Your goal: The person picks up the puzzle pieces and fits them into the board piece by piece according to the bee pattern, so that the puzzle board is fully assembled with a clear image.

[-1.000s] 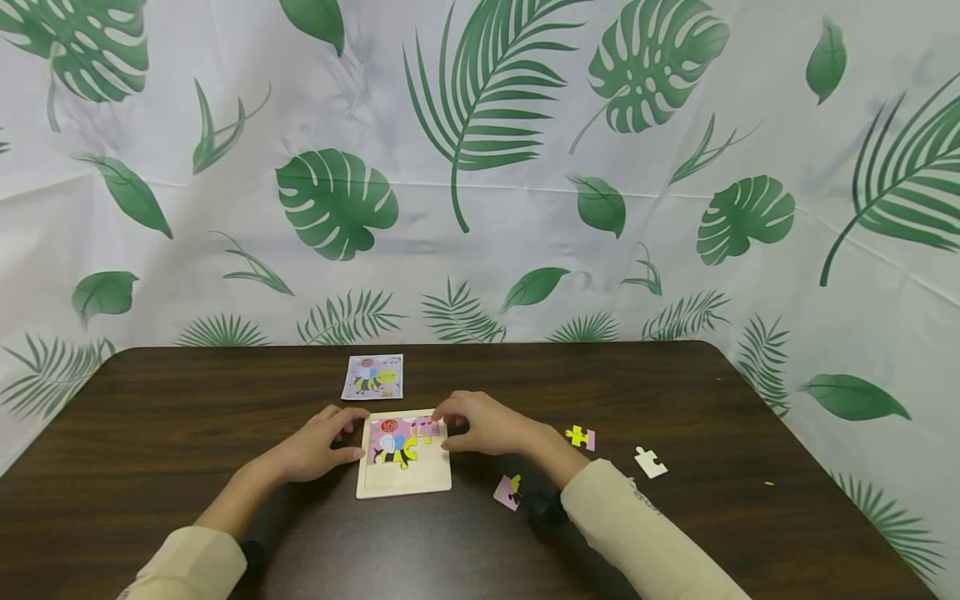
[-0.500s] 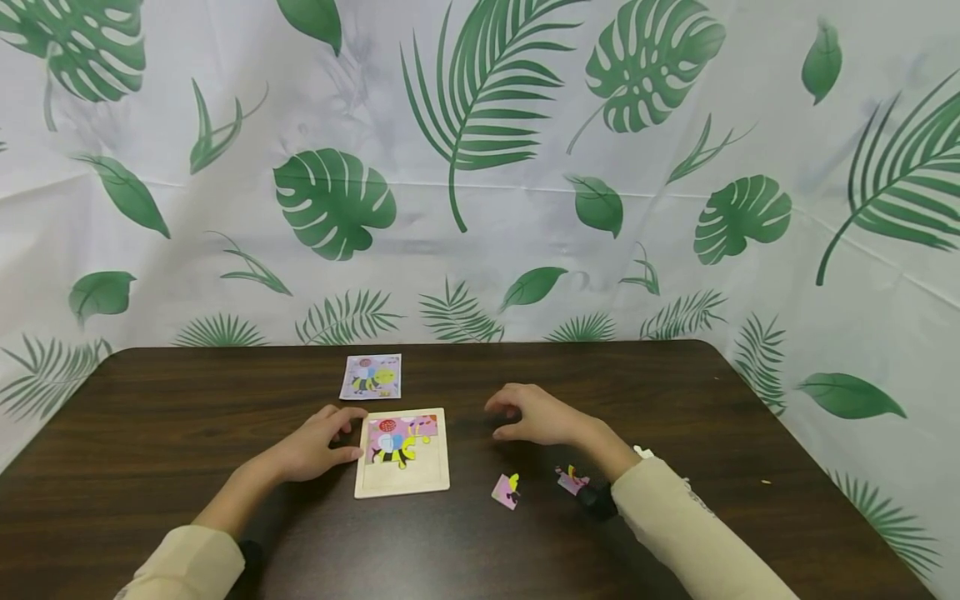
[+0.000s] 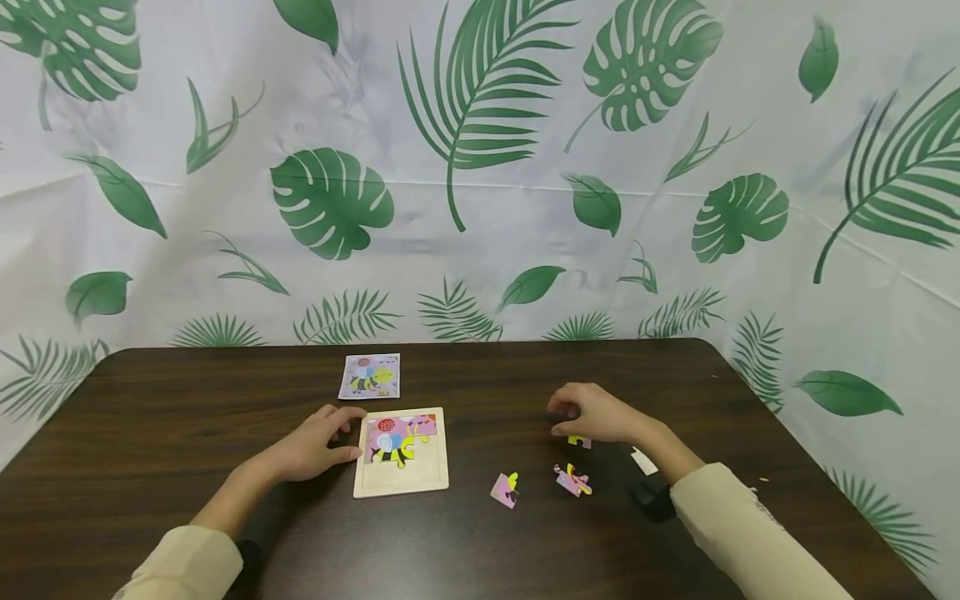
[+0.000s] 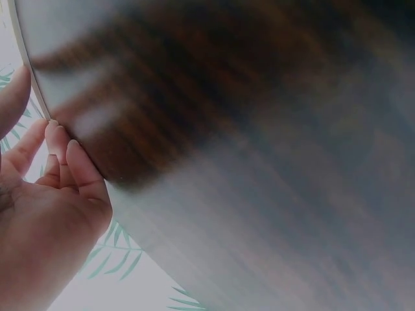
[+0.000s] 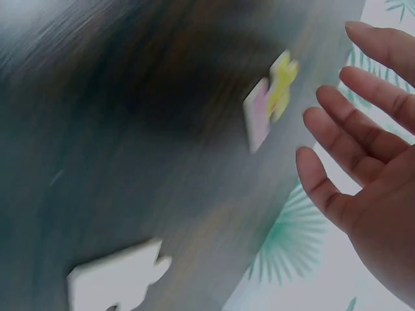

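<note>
My left hand [image 3: 317,446] rests at the left edge of a square wooden puzzle board [image 3: 408,478], its thumb and index finger touching the edge, apart from each other. Part of a bee picture on pink fills the board's upper area; bare wood shows along the bottom and lower right. My right hand [image 3: 596,413] hovers with nothing in its fingers, over a yellow and pink puzzle piece [image 3: 580,442] that it partly hides in the head view. In the right wrist view, its fingers are spread beside that piece [image 5: 258,120].
A pink piece with yellow and black [image 3: 504,492] and a pink and red piece [image 3: 572,481] lie right of the board. A pale blank-faced piece [image 3: 643,461] sits by the right forearm. Behind the board lies a bee picture card [image 3: 371,377].
My right hand has left the board's upper right corner and moved right to the loose pieces. The left hand stays at the board's left edge.
</note>
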`<action>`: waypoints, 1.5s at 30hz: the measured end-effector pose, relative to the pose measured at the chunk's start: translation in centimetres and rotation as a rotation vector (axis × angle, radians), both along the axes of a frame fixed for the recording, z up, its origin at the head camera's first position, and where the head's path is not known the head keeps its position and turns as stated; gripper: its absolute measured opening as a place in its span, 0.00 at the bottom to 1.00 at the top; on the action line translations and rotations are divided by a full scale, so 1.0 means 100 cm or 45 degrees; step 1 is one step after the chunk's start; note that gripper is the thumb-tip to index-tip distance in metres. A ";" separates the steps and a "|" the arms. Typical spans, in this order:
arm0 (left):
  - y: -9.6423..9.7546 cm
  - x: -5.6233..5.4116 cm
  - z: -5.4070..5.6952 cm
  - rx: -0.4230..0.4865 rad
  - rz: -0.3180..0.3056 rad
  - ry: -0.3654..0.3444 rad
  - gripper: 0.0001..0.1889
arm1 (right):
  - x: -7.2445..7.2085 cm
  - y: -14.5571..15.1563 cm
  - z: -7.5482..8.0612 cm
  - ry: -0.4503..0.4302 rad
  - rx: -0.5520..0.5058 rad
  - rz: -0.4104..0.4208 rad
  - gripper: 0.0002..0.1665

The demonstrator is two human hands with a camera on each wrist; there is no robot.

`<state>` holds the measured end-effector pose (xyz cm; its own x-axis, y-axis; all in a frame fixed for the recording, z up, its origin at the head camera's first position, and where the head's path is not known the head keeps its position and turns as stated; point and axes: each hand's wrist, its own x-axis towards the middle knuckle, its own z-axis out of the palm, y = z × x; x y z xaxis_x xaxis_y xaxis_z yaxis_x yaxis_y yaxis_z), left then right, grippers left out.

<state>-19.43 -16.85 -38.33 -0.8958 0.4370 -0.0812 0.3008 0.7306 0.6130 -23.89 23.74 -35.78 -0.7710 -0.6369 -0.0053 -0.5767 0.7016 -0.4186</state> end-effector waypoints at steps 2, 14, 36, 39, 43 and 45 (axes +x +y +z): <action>0.000 0.000 0.000 0.002 -0.002 0.000 0.27 | 0.001 0.009 -0.001 0.000 0.003 -0.029 0.14; 0.000 0.001 0.002 -0.001 -0.003 0.003 0.26 | 0.008 0.037 -0.007 -0.003 0.019 -0.098 0.13; 0.000 -0.001 -0.002 0.006 0.001 0.012 0.26 | 0.017 0.039 -0.024 0.159 0.030 -0.193 0.12; 0.000 0.000 -0.002 0.002 -0.003 0.015 0.26 | 0.018 0.039 -0.024 0.152 0.035 -0.199 0.11; 0.001 0.001 -0.002 -0.004 -0.004 0.027 0.26 | 0.020 0.039 -0.023 0.155 0.036 -0.197 0.11; 0.001 0.002 -0.001 -0.005 -0.003 0.033 0.25 | 0.021 0.039 -0.023 0.157 0.034 -0.196 0.11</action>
<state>-19.19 -16.72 -38.47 -0.8967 0.4386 -0.0597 0.3180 0.7322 0.6022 -21.84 27.59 -38.05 -0.8552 -0.5121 0.0798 -0.5073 0.7955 -0.3315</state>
